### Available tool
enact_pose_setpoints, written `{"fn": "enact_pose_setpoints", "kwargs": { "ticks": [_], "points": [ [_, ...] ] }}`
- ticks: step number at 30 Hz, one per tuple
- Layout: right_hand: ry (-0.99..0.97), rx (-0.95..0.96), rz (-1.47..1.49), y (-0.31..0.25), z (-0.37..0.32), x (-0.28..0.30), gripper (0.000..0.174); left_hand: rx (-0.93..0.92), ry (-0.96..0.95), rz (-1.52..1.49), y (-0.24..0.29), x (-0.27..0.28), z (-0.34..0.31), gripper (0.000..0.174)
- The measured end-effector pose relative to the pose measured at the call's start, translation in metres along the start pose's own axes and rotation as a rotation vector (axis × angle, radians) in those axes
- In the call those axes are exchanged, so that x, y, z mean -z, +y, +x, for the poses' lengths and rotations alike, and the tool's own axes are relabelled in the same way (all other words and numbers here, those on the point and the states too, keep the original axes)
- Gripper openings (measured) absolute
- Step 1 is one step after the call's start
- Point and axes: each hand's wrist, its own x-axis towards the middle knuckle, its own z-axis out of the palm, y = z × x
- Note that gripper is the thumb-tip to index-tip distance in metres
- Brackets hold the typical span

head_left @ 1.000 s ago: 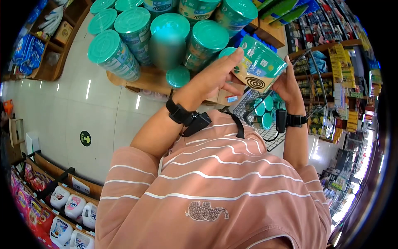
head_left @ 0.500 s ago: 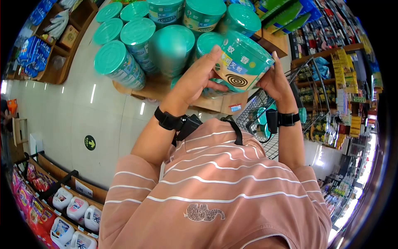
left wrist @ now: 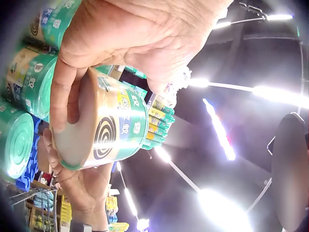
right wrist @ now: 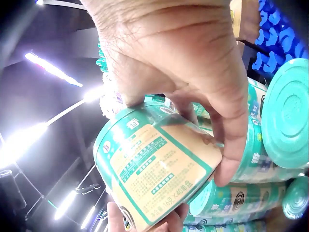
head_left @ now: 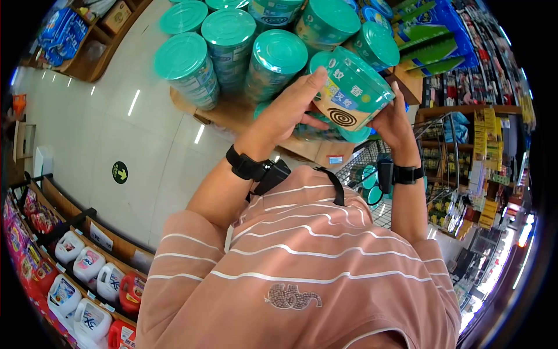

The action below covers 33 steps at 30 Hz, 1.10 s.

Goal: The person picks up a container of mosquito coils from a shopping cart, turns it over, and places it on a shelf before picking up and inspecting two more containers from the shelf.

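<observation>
Canister (head_left: 352, 92), tilted, is gripped between left hand (head_left: 286, 113) and right hand (head_left: 396, 127); tubs (head_left: 229, 28) stand at its 10 o'clock, wire cart (head_left: 383, 215) at 5.

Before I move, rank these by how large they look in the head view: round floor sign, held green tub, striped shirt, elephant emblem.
1. Striped shirt
2. Held green tub
3. Elephant emblem
4. Round floor sign
</observation>
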Motion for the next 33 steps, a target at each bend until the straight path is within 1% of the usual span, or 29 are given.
{"fn": "enact_pose_setpoints", "kwargs": {
  "ticks": [5, 6, 9, 11, 12, 15, 18, 22, 28, 29, 33],
  "points": [
    [0.0, 0.004, -0.03, -0.005, 0.007, -0.013, 0.079, -0.035, 0.059, -0.045, 0.001, 0.008, -0.002, 0.083],
    [-0.027, -0.014, -0.013, -0.006, 0.011, -0.012, 0.079, -0.04, 0.069, -0.057, 0.003, 0.011, -0.003, 0.085],
    [-0.139, -0.01, -0.034, -0.015, 0.017, -0.025, 0.078, -0.065, 0.11, -0.003, 0.013, 0.019, -0.004, 0.094],
    [-0.113, 0.017, -0.012, -0.016, 0.024, -0.03, 0.079, -0.08, 0.134, 0.042, 0.025, 0.023, -0.004, 0.098],
    [-0.101, 0.021, -0.002, -0.016, 0.027, -0.033, 0.079, -0.081, 0.137, 0.047, 0.029, 0.024, -0.005, 0.099],
    [-0.148, 0.015, 0.02, -0.015, 0.038, -0.031, 0.079, -0.076, 0.158, 0.063, 0.038, 0.025, -0.006, 0.1],
    [-0.103, 0.008, -0.014, -0.01, 0.046, -0.027, 0.079, -0.075, 0.169, 0.086, 0.036, 0.033, -0.005, 0.099],
    [-0.091, 0.048, -0.073, -0.011, 0.044, -0.04, 0.075, -0.065, 0.205, 0.104, 0.036, 0.036, -0.005, 0.099],
    [-0.14, 0.08, -0.127, -0.01, 0.053, -0.047, 0.074, -0.061, 0.28, 0.155, 0.044, 0.044, -0.003, 0.099],
    [-0.176, 0.079, -0.147, -0.01, 0.055, -0.045, 0.074, -0.066, 0.289, 0.159, 0.045, 0.044, -0.003, 0.099],
    [-0.108, 0.066, -0.096, -0.011, 0.053, -0.056, 0.075, -0.072, 0.302, 0.16, 0.045, 0.05, -0.003, 0.1]
  ]
}}
